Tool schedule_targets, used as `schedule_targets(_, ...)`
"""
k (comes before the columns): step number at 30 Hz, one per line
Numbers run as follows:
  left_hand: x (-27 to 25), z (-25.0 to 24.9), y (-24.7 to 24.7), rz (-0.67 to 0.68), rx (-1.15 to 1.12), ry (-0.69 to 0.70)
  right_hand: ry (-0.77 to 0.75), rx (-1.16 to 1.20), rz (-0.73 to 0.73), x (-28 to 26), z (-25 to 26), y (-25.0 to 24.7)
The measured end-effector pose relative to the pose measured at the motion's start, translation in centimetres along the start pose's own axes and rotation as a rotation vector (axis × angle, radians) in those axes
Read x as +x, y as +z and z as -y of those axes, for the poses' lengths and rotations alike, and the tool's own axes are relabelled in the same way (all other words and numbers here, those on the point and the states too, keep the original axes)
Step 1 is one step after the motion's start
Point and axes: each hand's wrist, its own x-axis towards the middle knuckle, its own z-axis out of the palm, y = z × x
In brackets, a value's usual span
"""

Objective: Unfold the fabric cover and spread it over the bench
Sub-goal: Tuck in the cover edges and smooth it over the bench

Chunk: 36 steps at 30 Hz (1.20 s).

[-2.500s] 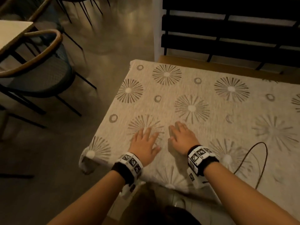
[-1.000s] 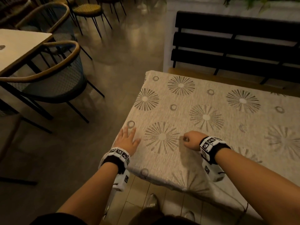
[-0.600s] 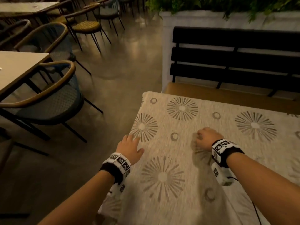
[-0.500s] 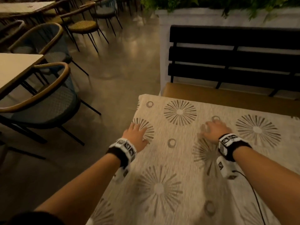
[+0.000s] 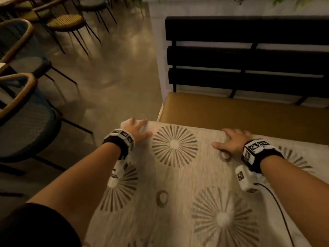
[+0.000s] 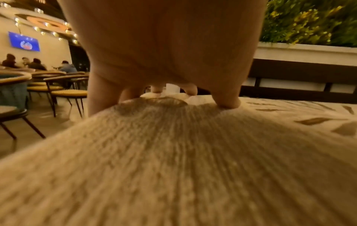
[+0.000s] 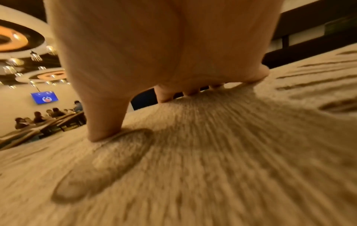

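A beige fabric cover [image 5: 178,184] with brown sunburst prints lies spread on the bench, whose tan seat [image 5: 231,114] still shows bare beyond the cover's far edge. My left hand [image 5: 137,131] lies flat with spread fingers on the cover's far left corner; the left wrist view shows its fingertips [image 6: 228,104] pressing the fabric [image 6: 173,152]. My right hand [image 5: 231,139] lies flat on the far edge, its thumb [image 7: 104,130] and fingers pressing the cloth [image 7: 212,152].
The bench's black slatted backrest [image 5: 249,59] rises behind the seat, against a white planter wall. Dark chairs [image 5: 26,122] and a table corner stand on the floor to the left. A black cable [image 5: 277,207] trails from my right wrist over the cover.
Both hands have slid forward across the cover from its near part to its far edge. The right hand, curled a second ago, now lies flat.
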Motion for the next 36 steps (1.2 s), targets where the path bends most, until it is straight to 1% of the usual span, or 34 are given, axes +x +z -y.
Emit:
schedule_targets(2,0.5,0.9,-0.5,0.014,-0.055,-0.016,-0.020,-0.009,0.022,0.6,1.3,-0.2)
schedule_targets(3,0.7,0.9,-0.6,0.043,-0.068,-0.029,-0.023,-0.015,0.037,0.6,1.7,-0.3)
schedule_targets(4,1.0,1.0,-0.8,0.067,-0.041,-0.042,-0.025,-0.020,0.043,0.8,1.8,-0.4)
schedule_targets(5,1.0,0.9,-1.2,0.064,0.038,-0.039,-0.025,-0.027,0.045,0.8,2.0,-0.6)
schedule_targets(6,1.0,0.6,-1.4,0.031,0.145,-0.017,-0.016,-0.022,0.047,0.8,1.8,-0.5)
schedule_targets(8,0.2,-0.9,-1.3,-0.094,0.297,0.103,0.007,-0.007,0.031,0.4,1.5,0.0)
schedule_targets(9,-0.4,-1.9,-0.8,-0.130,0.322,0.176,0.013,-0.005,0.009,-0.1,1.6,0.2)
schedule_targets(10,-1.1,-2.9,0.0,-0.126,0.324,0.249,0.003,-0.020,-0.028,-0.6,1.7,0.5)
schedule_targets(11,-1.9,-3.7,0.9,-0.083,0.295,0.286,-0.030,-0.049,-0.075,-1.2,2.0,0.8)
schedule_targets(12,-2.4,-3.9,1.6,-0.025,0.266,0.277,-0.085,-0.083,-0.125,-1.9,2.4,1.0)
schedule_targets(13,-2.9,-3.5,2.1,0.006,0.254,0.254,-0.153,-0.112,-0.167,-2.7,2.9,1.2)
schedule_targets(14,-3.0,-2.7,2.3,0.011,0.274,0.226,-0.222,-0.138,-0.189,-3.5,3.2,1.6)
schedule_targets(16,-2.5,0.2,2.2,-0.022,0.302,0.135,-0.306,-0.193,-0.163,-4.9,3.4,2.5)
schedule_targets(18,-2.3,2.6,1.7,-0.057,0.241,-0.007,-0.301,-0.204,-0.105,-6.2,3.1,3.4)
schedule_targets(19,-2.9,3.0,1.7,-0.062,0.237,-0.035,-0.275,-0.191,-0.098,-6.9,2.9,4.0)
schedule_targets(20,-3.8,2.7,2.0,-0.086,0.246,-0.001,-0.247,-0.174,-0.117,-7.6,2.6,4.5)
schedule_targets(22,-6.3,1.5,3.6,-0.121,0.290,0.164,-0.200,-0.151,-0.160,-9.2,2.1,5.3)
schedule_targets(23,-7.9,1.4,4.5,-0.098,0.296,0.240,-0.184,-0.147,-0.161,-10.1,1.9,5.7)
schedule_targets(24,-9.3,1.9,5.3,-0.062,0.288,0.260,-0.170,-0.144,-0.152,-11.1,1.7,6.2)
schedule_targets(25,-10.0,3.2,6.3,-0.021,0.262,0.214,-0.163,-0.138,-0.139,-12.1,1.6,6.8)
schedule_targets(27,-11.5,5.6,7.5,-0.010,0.191,0.046,-0.161,-0.117,-0.120,-14.3,1.4,8.2)
schedule_targets(28,-12.6,6.2,7.7,-0.004,0.184,-0.013,-0.164,-0.106,-0.116,-15.6,1.4,8.9)
schedule_targets(29,-14.2,6.1,8.0,-0.003,0.187,-0.015,-0.171,-0.100,-0.115,-16.8,1.5,9.8)
schedule_targets(30,-16.1,5.5,8.6,-0.017,0.185,0.032,-0.179,-0.098,-0.115,-18.2,1.6,10.7)
schedule_targets(32,-20.7,3.4,10.3,-0.062,0.167,0.190,-0.198,-0.089,-0.097,-20.9,2.3,12.8)
schedule_targets(34,-26.2,1.5,13.3,-0.089,0.136,0.321,-0.232,-0.056,-0.058,-24.0,3.3,15.0)
schedule_targets(36,-31.5,-0.1,17.1,-0.073,0.085,0.396,-0.270,-0.037,-0.041,-27.5,4.1,17.3)
